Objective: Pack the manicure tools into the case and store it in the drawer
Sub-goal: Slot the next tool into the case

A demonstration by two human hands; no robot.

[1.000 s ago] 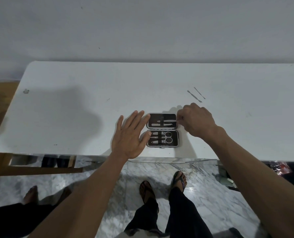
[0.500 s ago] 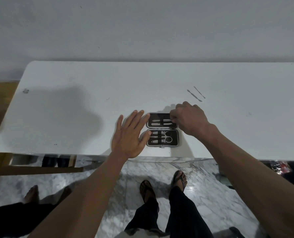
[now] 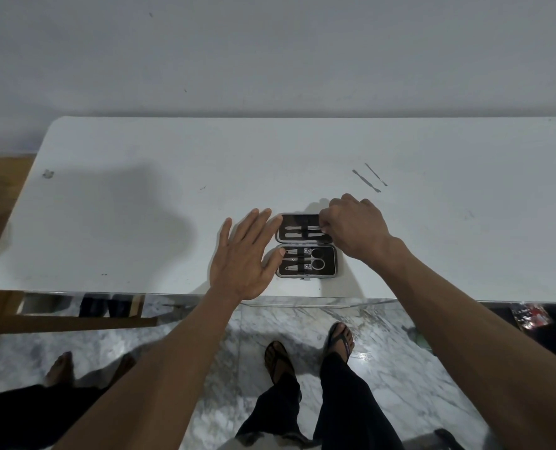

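A small dark manicure case (image 3: 330,266) lies open near the front edge of the white table (image 3: 140,206). Its near half holds scissors and clippers; its far half holds two slim metal tools (image 3: 299,231). My left hand (image 3: 244,254) lies flat with fingers spread, its fingertips against the case's left edge. My right hand (image 3: 354,230) covers the far half's right end, fingertips pinched on the end of a slim tool there. Two thin loose tools (image 3: 369,178) lie on the table farther back to the right.
A grey wall stands behind the table. Below the table's front edge are a marble floor, my sandalled feet (image 3: 309,355) and another person's bare feet (image 3: 59,368) at the lower left. A wooden frame (image 3: 75,319) shows under the table's left side.
My right hand has slid a little left over the far half of the case, pushing a slim tool in among the others. My left hand has stayed in place.
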